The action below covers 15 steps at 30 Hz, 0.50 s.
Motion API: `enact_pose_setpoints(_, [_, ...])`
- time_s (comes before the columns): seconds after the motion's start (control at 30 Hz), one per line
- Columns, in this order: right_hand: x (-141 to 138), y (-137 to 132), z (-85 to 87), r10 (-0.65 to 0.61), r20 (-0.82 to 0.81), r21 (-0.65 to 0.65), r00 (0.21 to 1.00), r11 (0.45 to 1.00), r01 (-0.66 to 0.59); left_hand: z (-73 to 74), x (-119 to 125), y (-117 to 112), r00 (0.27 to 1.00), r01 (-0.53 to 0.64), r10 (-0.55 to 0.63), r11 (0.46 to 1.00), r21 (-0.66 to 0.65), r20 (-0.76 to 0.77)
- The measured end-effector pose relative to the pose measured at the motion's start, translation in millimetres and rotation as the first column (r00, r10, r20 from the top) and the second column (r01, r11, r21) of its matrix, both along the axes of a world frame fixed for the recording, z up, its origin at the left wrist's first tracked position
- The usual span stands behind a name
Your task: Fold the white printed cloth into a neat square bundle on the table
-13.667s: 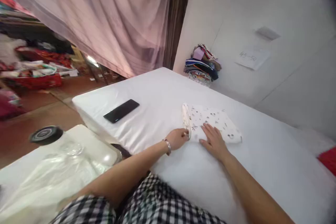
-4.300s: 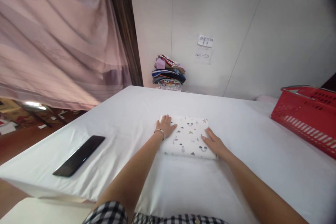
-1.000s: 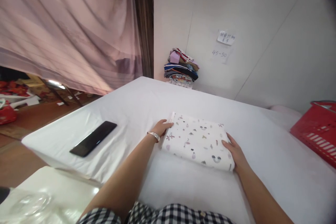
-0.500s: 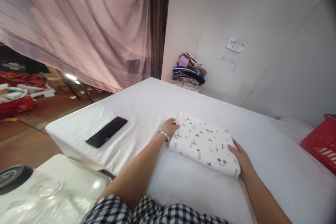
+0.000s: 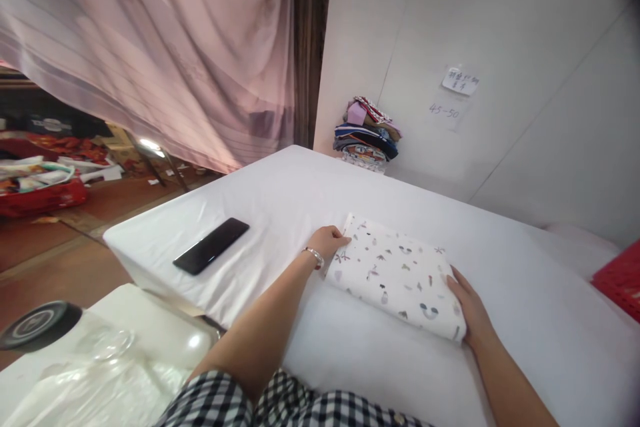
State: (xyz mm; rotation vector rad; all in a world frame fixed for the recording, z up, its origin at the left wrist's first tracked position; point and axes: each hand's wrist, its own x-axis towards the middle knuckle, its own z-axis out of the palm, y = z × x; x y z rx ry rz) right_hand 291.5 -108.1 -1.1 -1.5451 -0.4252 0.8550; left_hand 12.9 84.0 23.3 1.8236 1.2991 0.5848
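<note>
A folded white cloth (image 5: 395, 280) with small printed figures lies flat on the white-covered table. My left hand (image 5: 327, 241), with a bracelet at the wrist, is at the cloth's left edge, its thumb and fingers closed on that edge. On the opposite side my right hand (image 5: 469, 307) grips the right edge, thumb over the top; part of its fingers is hidden behind the fold. To the left of my left arm a black phone (image 5: 212, 245) rests on the table cover.
Stacked folded clothes (image 5: 367, 137) stand by the wall at the table's far edge. A red basket (image 5: 620, 280) is at the right. Lower left, a side table (image 5: 165, 320) bears plastic bags (image 5: 100, 383) and a black-lidded container (image 5: 43, 325). A pink curtain (image 5: 200, 47) hangs behind.
The view has shifted slightly, so everything sits a little further right. My left fingers have closed in on the cloth's edge. The cloth stays in place on the table.
</note>
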Motion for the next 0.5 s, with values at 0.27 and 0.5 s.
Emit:
enact_pose_setpoints(0.27, [-1.2,0.4,2.8,0.003,-0.008,-0.037,1.000,0.999,-0.003,-4.5,6.9,-0.1,0.997,0.000,0.006,0.997,0.072,-0.079])
enact_pose_setpoints(0.5, [-3.1,0.0,6.4,0.001,-0.017,-0.056,1.000,0.998,-0.002,0.6,9.4,-8.2,0.988,0.066,-0.010,0.930,0.362,-0.153])
